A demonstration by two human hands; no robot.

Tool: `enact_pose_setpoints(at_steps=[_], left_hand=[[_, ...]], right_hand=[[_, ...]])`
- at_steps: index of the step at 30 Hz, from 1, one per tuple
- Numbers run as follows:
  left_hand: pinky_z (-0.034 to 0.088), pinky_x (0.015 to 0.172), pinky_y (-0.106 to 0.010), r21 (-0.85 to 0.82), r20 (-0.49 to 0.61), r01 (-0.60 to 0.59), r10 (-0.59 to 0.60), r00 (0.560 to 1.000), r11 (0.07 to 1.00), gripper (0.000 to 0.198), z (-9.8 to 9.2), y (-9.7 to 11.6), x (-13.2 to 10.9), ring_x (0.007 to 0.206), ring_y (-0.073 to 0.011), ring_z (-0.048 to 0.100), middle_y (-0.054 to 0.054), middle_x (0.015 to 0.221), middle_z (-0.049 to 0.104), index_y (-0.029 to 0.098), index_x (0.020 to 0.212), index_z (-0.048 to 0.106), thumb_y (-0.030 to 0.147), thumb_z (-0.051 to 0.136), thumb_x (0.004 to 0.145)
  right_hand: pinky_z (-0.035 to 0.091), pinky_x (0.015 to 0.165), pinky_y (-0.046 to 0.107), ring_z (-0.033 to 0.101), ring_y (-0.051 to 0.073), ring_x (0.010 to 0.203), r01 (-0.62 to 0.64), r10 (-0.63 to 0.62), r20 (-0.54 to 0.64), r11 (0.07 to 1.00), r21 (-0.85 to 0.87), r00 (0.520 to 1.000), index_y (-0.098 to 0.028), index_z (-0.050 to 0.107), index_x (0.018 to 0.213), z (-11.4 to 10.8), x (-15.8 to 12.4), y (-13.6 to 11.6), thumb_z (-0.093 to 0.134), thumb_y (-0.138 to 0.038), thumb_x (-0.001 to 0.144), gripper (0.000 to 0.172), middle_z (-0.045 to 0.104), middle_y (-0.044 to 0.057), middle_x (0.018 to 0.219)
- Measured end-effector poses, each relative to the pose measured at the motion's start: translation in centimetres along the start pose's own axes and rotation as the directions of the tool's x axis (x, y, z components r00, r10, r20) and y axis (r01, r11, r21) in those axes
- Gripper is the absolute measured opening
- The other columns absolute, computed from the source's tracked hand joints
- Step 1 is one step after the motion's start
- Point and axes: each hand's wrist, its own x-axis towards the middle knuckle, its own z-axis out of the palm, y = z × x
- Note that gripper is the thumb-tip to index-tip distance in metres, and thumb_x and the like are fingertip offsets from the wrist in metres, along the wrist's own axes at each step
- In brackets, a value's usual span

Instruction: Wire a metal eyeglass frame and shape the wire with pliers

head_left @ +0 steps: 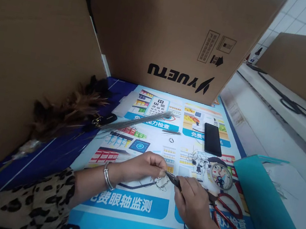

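Observation:
My left hand (pixel 148 165), with a silver bangle at the wrist, is closed in a pinch. What its fingertips hold is too small to make out. My right hand (pixel 194 204) grips a pair of pliers (pixel 171 178) whose dark, narrow jaws point left and meet the left fingertips. Below the left fingers lies a loose tangle of thin wire (pixel 162 185). Beside the right hand are scissors with red handles (pixel 230 207), their blades partly hidden. A long bundle of thin straight wires (pixel 140 120) lies beyond the left hand, near a small dark ring (pixel 171 140).
A black phone (pixel 213 139) and a round clear dish (pixel 221 176) with small dark bits lie at right, near more tangled wire (pixel 196 159). A teal box (pixel 261 204) stands on the right edge. Brown feathers (pixel 73 112) lie at left. Cardboard (pixel 171 27) walls the back and left.

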Motion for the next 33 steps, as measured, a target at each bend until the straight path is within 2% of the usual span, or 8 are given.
enact_pose_setpoints(at_steps=[3, 6, 9, 14, 22, 26, 29, 33], left_hand=[[0.037, 0.057, -0.021, 0.191, -0.038, -0.042, 0.05, 0.998, 0.981, 0.019, -0.2, 0.1, 0.1, 0.058, -0.0079, 0.046, 0.0, 0.066, 0.054, 0.011, 0.077, 0.061, 0.029, 0.063, 0.076], [0.039, 0.06, -0.022, 0.341, -0.056, -0.093, 0.119, 0.991, 0.935, 0.02, -0.3, 0.0, 0.1, 0.064, -0.0095, 0.049, -0.001, 0.073, 0.055, 0.011, 0.079, 0.061, 0.031, 0.061, 0.078], [0.041, 0.062, -0.023, 0.45, -0.076, -0.139, 0.193, 0.978, 0.882, 0.019, -0.3, -0.2, 0.2, 0.066, -0.0107, 0.051, -0.003, 0.076, 0.057, 0.011, 0.079, 0.062, 0.03, 0.059, 0.079], [0.041, 0.062, -0.022, 0.559, -0.093, -0.173, 0.268, 0.959, 0.811, 0.016, 0.1, -0.1, 0.1, 0.066, -0.0112, 0.051, -0.004, 0.074, 0.058, 0.011, 0.076, 0.062, 0.025, 0.056, 0.08], [0.042, 0.064, -0.023, 0.607, -0.125, -0.191, 0.33, 0.936, 0.771, 0.011, 0.5, 0.2, -0.1, 0.067, -0.0125, 0.054, -0.004, 0.073, 0.06, 0.012, 0.075, 0.064, 0.02, 0.057, 0.078], [0.042, 0.064, -0.023, 0.605, -0.115, -0.202, 0.335, 0.935, 0.77, 0.01, 0.5, 0.1, 0.0, 0.067, -0.0124, 0.053, -0.004, 0.073, 0.06, 0.012, 0.074, 0.064, 0.018, 0.056, 0.078], [0.041, 0.064, -0.023, 0.537, -0.117, -0.195, 0.301, 0.946, 0.821, 0.01, 0.3, -0.1, 0.1, 0.067, -0.0119, 0.052, -0.004, 0.073, 0.058, 0.011, 0.074, 0.062, 0.019, 0.057, 0.078], [0.038, 0.059, -0.022, 0.356, -0.087, -0.121, 0.162, 0.983, 0.926, 0.014, -0.2, -0.4, 0.2, 0.062, -0.0097, 0.047, -0.001, 0.069, 0.053, 0.012, 0.074, 0.06, 0.024, 0.058, 0.078]], right_hand=[[0.046, 0.069, 0.032, 0.054, 0.021, 0.083, -0.144, 0.131, 0.077, 0.971, 0.189, 0.988, -0.015, 0.05, 0.11, 0.0, 0.2, -0.1, 0.047, -0.019, 0.086, 0.024, 0.058, 0.01, 0.091], [0.045, 0.064, 0.028, 0.055, 0.018, 0.078, -0.28, 0.217, 0.21, 0.896, 0.344, 0.953, -0.017, 0.052, 0.101, -0.4, 0.6, -0.3, 0.043, -0.021, 0.087, 0.017, 0.057, 0.007, 0.086], [0.042, 0.061, 0.026, 0.053, 0.016, 0.072, -0.369, 0.261, 0.293, 0.828, 0.421, 0.92, -0.018, 0.052, 0.088, -1.0, 1.1, -0.5, 0.043, -0.023, 0.088, 0.011, 0.055, 0.004, 0.08], [0.041, 0.058, 0.025, 0.051, 0.014, 0.065, -0.433, 0.287, 0.351, 0.767, 0.473, 0.891, -0.019, 0.049, 0.075, -1.5, 1.5, -1.0, 0.042, -0.024, 0.088, 0.016, 0.052, 0.001, 0.07], [0.045, 0.059, 0.025, 0.055, 0.015, 0.068, -0.426, 0.279, 0.345, 0.758, 0.494, 0.896, -0.019, 0.054, 0.083, -1.4, 1.3, -1.0, 0.041, -0.022, 0.089, 0.015, 0.057, 0.002, 0.076], [0.049, 0.064, 0.026, 0.059, 0.017, 0.078, -0.382, 0.264, 0.318, 0.831, 0.405, 0.911, -0.02, 0.056, 0.094, -1.4, 1.0, -0.9, 0.041, -0.025, 0.09, 0.016, 0.061, 0.005, 0.088], [0.051, 0.072, 0.028, 0.059, 0.02, 0.088, -0.296, 0.229, 0.243, 0.909, 0.293, 0.943, -0.019, 0.055, 0.108, -1.3, 0.6, -0.7, 0.043, -0.027, 0.089, 0.024, 0.062, 0.009, 0.099], [0.051, 0.08, 0.034, 0.057, 0.022, 0.094, -0.208, 0.176, 0.186, 0.964, 0.168, 0.967, -0.016, 0.052, 0.115, -1.2, 0.4, -0.4, 0.044, -0.025, 0.088, 0.03, 0.06, 0.011, 0.104]])
